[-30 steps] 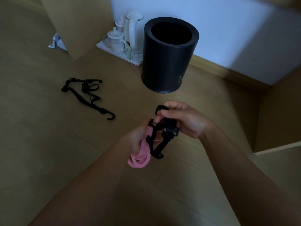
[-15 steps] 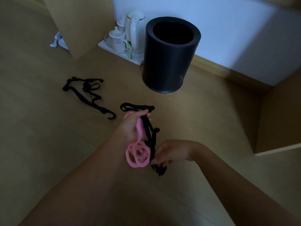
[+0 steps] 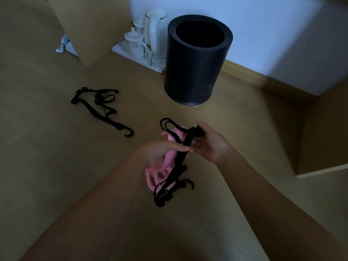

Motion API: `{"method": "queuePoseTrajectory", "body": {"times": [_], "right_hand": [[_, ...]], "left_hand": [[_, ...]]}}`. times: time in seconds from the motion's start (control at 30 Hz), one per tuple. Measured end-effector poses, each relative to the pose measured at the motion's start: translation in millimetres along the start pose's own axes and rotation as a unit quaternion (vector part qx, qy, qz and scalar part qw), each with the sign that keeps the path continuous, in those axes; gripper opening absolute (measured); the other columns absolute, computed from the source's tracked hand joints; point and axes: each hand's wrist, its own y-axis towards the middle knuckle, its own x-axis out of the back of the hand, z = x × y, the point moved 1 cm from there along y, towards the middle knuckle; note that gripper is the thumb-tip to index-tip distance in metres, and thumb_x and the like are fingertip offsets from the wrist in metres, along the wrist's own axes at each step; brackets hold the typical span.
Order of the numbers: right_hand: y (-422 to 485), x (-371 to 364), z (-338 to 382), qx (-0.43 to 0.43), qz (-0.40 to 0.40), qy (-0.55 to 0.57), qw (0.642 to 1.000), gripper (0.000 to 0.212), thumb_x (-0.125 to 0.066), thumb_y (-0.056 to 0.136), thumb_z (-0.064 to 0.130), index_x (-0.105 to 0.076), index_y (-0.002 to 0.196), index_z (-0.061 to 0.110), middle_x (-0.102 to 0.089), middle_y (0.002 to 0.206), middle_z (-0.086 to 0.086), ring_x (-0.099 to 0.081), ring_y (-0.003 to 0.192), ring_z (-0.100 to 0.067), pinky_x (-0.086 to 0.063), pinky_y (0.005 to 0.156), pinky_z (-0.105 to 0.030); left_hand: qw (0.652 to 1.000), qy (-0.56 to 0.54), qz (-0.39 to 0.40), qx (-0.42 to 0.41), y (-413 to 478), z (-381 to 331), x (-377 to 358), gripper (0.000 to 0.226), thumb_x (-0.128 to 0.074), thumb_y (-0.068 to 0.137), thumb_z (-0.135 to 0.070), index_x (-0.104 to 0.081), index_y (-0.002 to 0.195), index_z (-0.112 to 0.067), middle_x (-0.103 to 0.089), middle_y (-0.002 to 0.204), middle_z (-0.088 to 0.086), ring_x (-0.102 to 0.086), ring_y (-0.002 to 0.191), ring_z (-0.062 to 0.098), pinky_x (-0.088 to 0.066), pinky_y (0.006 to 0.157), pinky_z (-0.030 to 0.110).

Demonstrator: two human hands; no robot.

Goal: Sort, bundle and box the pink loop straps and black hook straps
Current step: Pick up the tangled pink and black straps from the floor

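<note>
My left hand (image 3: 160, 149) grips a bundle of pink loop straps (image 3: 158, 174) together with black hook straps (image 3: 175, 178) above the wooden floor. The pink loops hang below my palm, and the black straps dangle lower, ending in a hook. My right hand (image 3: 209, 144) pinches the upper end of the black straps, just right of my left fingers. A thin black loop sticks out above my left hand. More black hook straps (image 3: 102, 108) lie tangled on the floor to the left.
A tall black cylindrical bin (image 3: 195, 59) stands open on the floor ahead. Behind it a white tray (image 3: 120, 51) carries a kettle and cups. A wooden cabinet (image 3: 323, 129) rises at the right, a wooden panel at the back left.
My right hand has risen from the lower part of the black straps to their upper end. The bundle now hangs longer, with the black straps stretched down past the pink loops.
</note>
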Motion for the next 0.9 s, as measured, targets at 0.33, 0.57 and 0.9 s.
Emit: {"method": "queuePoseTrajectory", "body": {"times": [0.33,0.57,0.9], "right_hand": [[-14,-1,38,0.157,0.011,0.182,0.971,0.018,-0.038,0.097,0.013,-0.045,0.113,0.009,-0.058,0.068,-0.003,-0.055,0.057,-0.014,-0.047,0.063,-0.027],[-41,-39,35,0.077,0.161,-0.118,0.977,0.032,-0.054,0.087,0.005,-0.047,0.116,0.016,-0.058,0.075,-0.008,-0.053,0.053,-0.015,-0.048,0.049,-0.026],[-10,-83,3,0.113,0.069,-0.177,0.975,0.051,-0.052,0.094,0.017,-0.036,0.141,0.024,-0.054,0.132,-0.008,-0.058,0.114,-0.021,-0.048,0.097,-0.039]], "left_hand": [[0.986,-0.138,-0.08,-0.054,-2,-2,22,0.041,-0.062,0.07,-0.012,-0.062,0.11,-0.002,-0.069,0.095,0.012,-0.069,0.079,0.02,-0.054,0.08,0.032],[0.979,-0.156,-0.091,-0.095,-9,-11,9,0.065,-0.06,0.075,-0.051,-0.058,0.119,-0.003,-0.065,0.101,0.013,-0.064,0.088,0.023,-0.046,0.084,0.035],[0.969,-0.206,-0.071,-0.115,-17,-16,15,0.068,-0.054,0.072,-0.049,-0.05,0.132,-0.016,-0.056,0.131,0.011,-0.056,0.114,0.02,-0.047,0.086,0.033]]}}
